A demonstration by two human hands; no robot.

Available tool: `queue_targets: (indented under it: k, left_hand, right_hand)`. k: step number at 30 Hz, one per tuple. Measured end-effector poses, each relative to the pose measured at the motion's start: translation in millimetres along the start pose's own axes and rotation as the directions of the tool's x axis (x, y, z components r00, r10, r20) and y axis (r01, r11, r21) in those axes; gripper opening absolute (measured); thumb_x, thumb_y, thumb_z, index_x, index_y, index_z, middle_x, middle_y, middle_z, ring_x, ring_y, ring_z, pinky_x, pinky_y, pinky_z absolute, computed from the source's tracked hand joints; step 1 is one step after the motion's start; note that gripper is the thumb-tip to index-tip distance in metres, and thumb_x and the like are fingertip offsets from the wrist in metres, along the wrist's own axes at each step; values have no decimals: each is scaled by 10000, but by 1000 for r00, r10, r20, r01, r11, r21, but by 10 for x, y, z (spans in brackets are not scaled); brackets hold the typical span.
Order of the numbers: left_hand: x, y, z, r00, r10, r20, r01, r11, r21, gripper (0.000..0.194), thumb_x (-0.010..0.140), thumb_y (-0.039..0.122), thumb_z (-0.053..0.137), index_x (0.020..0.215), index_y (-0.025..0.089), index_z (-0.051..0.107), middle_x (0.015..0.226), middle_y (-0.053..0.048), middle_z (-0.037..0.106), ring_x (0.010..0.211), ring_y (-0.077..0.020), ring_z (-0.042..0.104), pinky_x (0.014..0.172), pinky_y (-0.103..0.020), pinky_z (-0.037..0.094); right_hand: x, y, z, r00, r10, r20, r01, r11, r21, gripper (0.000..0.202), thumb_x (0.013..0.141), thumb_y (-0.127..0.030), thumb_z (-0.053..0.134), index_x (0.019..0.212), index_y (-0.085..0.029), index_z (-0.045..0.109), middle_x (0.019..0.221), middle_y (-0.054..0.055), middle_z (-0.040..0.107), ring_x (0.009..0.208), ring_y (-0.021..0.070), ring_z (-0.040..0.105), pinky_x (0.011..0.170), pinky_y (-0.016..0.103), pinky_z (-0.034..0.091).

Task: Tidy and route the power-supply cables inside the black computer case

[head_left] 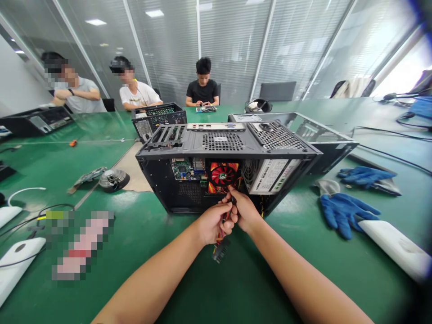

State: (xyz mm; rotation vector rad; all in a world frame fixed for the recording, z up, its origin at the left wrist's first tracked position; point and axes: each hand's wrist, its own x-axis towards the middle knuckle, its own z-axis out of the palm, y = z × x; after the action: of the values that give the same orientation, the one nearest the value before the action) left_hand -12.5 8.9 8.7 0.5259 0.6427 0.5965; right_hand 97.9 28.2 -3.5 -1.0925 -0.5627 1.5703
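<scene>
A black computer case lies on the green table, its open side facing me. Inside it show a red and black fan, a green circuit board and a labelled power supply. In front of the fan, my left hand is closed around a bundle of colored cables, and a black connector hangs below it. My right hand touches the left one, its fingers closed on the upper part of the cables; the exact piece pinched there is hidden.
Another case stands behind at the right, near blue gloves and a white power strip. A round metal cooler sits left. Three people are across the table.
</scene>
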Motion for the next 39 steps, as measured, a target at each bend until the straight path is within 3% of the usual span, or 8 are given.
queue_targets:
  k: [4,7,12,20,25,30,33,39]
  left_hand:
    - [-2,22,-27,1000,1,21,-1,1000,-22,181,820,259,536,730,102,526,722,-45,562,436,-15,455,314,-74,208]
    - [39,-14,-44,996,73,-55,-66,991,116,205,815,256,546,697,89,548,693,-39,558,428,-17,469,319,-84,261]
    - [101,-85,-37,973,200,-116,-150,927,345,268,817,303,543,671,80,574,611,-39,568,431,-66,538,366,-138,387]
    - [64,12,-55,998,49,-39,-46,996,75,215,863,201,454,686,103,526,684,-75,632,478,-80,589,428,-148,449]
    - [75,35,-55,999,-22,-24,22,1000,1,220,872,200,444,680,107,495,702,-74,643,500,-87,600,427,-144,446]
    - [55,47,-74,994,-55,94,62,996,-71,121,869,155,430,856,103,539,769,-86,644,386,-10,447,315,-79,278]
    - [43,70,-86,987,-64,145,83,989,-125,79,861,144,443,838,132,518,681,-6,574,310,22,283,276,-81,150]
    - [77,85,-141,974,-127,187,151,981,-123,172,890,252,427,769,144,482,557,70,349,306,5,220,274,-111,114]
  right_hand:
    - [-1,-23,-8,1000,20,-5,-20,1000,-22,281,779,-412,571,628,-179,527,530,12,607,340,76,483,280,172,335]
    - [-2,-24,-15,1000,11,8,-11,999,-49,288,776,-426,569,644,-175,516,565,11,624,252,34,354,211,161,203]
    - [17,12,-28,1000,18,7,-17,999,-42,297,765,-449,575,647,-187,499,594,4,632,254,36,353,223,171,262]
    - [47,-12,-50,995,79,54,-78,997,-17,263,794,-412,560,671,-182,527,625,31,646,321,69,459,271,184,351]
    - [20,-96,-22,992,103,79,-110,990,91,161,850,-291,494,767,-168,559,717,75,680,582,144,644,461,220,518]
    - [15,-114,-65,980,136,144,-136,991,-8,208,839,-357,518,755,-169,545,740,94,686,505,125,618,262,145,334]
    - [4,-103,-66,986,98,137,-103,994,29,204,820,-320,558,679,-181,510,672,56,658,536,129,625,302,150,366]
    - [-2,-91,-34,991,82,110,-88,995,50,237,828,-322,543,632,-196,499,571,-2,592,466,105,547,445,220,471]
